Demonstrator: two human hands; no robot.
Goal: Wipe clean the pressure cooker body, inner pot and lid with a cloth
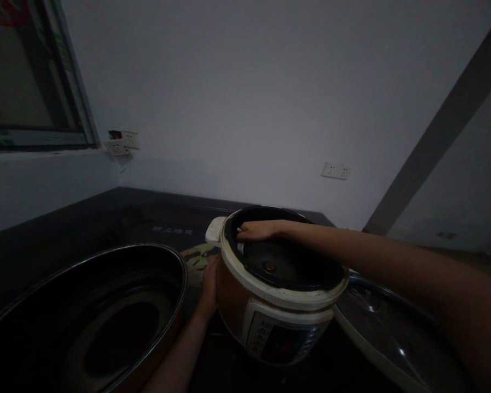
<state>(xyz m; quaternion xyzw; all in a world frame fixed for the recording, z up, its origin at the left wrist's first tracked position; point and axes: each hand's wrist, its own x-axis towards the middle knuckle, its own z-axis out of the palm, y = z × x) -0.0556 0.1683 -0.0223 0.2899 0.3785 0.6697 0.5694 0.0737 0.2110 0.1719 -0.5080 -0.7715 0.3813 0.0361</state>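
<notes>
Reaching into the round brown-and-white electric cooker (276,297) near the black desk's (137,208) far right corner, the right hand (256,231) curls, hold unclear. Left hand (210,284) touches outside, grip undetermined; firm bracing should limit rocking.

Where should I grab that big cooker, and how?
Probably by the white handle, coming from the left: it sticks out sideways near the top of the cooker, above the left hand, so fingers could hook under it. The round wall offers less to hold. I can't see a handle opposite.
</notes>
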